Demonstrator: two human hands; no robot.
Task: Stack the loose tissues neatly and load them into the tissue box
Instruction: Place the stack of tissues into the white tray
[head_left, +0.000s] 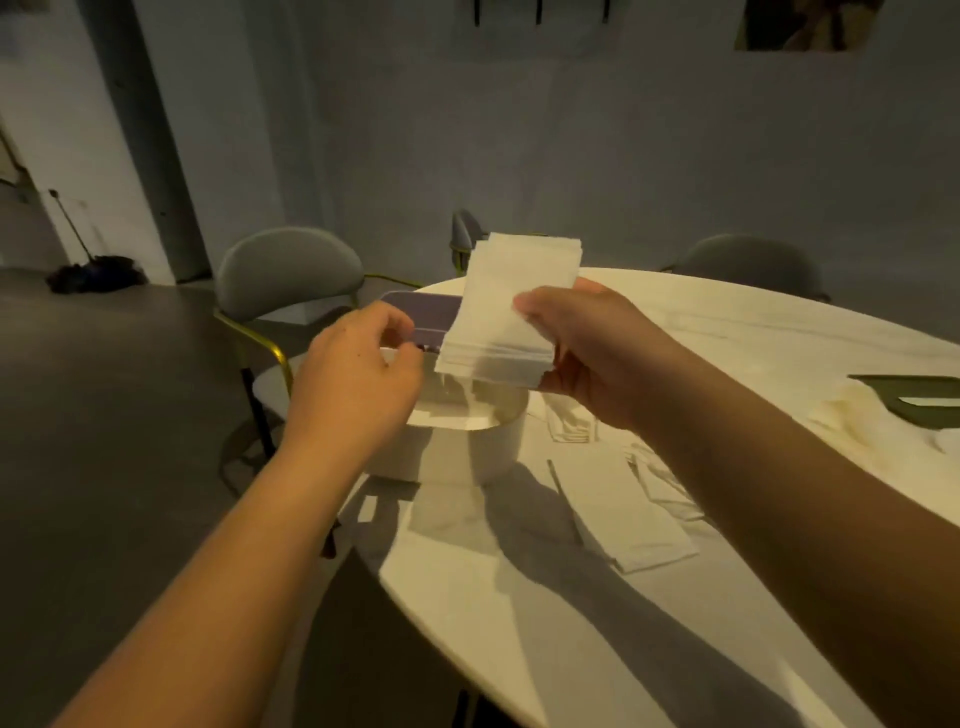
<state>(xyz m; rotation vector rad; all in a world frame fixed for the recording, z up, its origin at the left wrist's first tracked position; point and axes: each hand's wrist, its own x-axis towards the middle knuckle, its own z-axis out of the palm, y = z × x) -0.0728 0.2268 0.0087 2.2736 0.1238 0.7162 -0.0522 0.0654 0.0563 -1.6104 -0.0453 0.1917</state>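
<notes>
Tissue stack (511, 306) pinched by right hand (587, 353) over box (488, 441); left hand (358, 369) curled near purple lid (415, 306), grip unclear; loose tissues (639, 509) beside.

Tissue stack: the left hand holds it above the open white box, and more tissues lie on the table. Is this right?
Wrong hand. In the head view the right hand holds the stack above the open white box; the left hand does not hold it. More tissues do lie on the table.

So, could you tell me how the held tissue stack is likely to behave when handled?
Likely light: the right hand alone pinches the tissue stack aloft. Its edges look stepped and fanned, so sheets may well slide apart if pushed.
</notes>
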